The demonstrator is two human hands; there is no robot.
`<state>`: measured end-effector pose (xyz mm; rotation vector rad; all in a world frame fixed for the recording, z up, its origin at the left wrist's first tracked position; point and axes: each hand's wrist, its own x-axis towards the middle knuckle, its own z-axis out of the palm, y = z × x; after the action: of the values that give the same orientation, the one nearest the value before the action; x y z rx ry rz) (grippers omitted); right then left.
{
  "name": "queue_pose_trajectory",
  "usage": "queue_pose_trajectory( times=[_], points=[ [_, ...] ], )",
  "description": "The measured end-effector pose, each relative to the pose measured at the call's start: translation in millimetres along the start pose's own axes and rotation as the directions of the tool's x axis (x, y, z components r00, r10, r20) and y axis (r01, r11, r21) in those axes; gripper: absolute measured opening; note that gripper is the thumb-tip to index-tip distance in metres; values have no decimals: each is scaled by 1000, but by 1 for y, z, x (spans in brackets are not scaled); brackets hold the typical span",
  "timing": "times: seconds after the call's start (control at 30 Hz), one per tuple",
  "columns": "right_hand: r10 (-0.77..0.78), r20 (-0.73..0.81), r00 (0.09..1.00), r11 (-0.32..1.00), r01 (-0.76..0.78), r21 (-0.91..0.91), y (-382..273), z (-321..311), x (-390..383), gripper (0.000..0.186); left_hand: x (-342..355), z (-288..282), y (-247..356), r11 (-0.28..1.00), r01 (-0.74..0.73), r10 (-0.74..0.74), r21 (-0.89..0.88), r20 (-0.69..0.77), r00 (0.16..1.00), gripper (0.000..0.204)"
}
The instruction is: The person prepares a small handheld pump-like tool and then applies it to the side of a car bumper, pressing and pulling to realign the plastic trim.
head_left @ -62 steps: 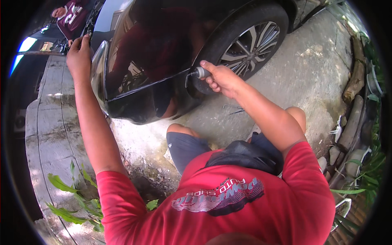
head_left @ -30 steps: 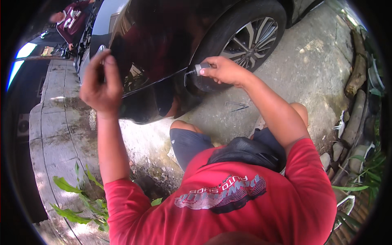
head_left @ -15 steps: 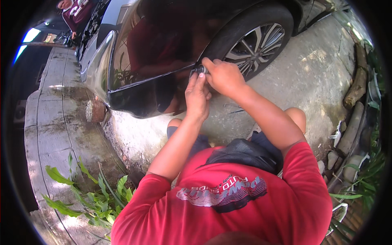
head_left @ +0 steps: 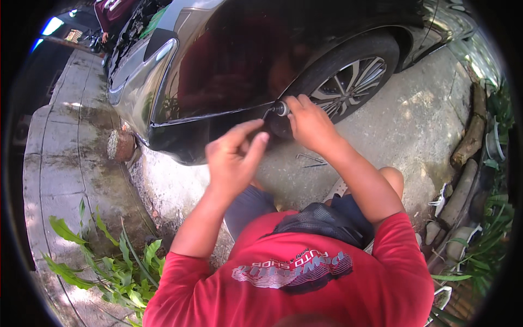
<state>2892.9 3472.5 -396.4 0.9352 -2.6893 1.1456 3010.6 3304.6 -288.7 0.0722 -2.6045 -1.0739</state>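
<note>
My right hand (head_left: 313,124) pinches a small round black-and-silver piece (head_left: 281,108) by the edge of the dark car's wheel arch. A thin dark bent part sticks out from that piece toward the left; I cannot make out its kind. My left hand (head_left: 231,161) is apart from it, nearer to me, with thumb and forefinger stretched out and nothing between them. In front of both hands is the glossy dark car body (head_left: 229,71), with a seam running from the lamp to the wheel arch. The wheel (head_left: 354,82) stands just beyond my right hand.
Thin metal tools (head_left: 311,160) lie on the concrete (head_left: 419,120) between my knees and the car. A round block (head_left: 121,145) sits by the car's corner. Leafy plants (head_left: 117,272) grow at left; logs (head_left: 469,133) line the right. Another person's sleeve (head_left: 109,13) shows far left.
My left hand has come off the small piece and drawn back toward me, its fingers spreading. My right hand still holds the piece at the arch. The view has shifted slightly.
</note>
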Motion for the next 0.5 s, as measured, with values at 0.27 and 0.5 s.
queue_pose_trajectory(
  times=[0.27, 0.5],
  points=[
    [98, -30, 995, 994, -96, 56, -23, -6, 2, 39, 224, -178, -68, 966, -76, 216, 247, -606, 765, 38],
    [-4, 23, 1000, 992, 1, 129, 4, -6, 4, 42, 243, -166, -79, 874, 153, 72, 460, -435, 898, 43]
  ],
)
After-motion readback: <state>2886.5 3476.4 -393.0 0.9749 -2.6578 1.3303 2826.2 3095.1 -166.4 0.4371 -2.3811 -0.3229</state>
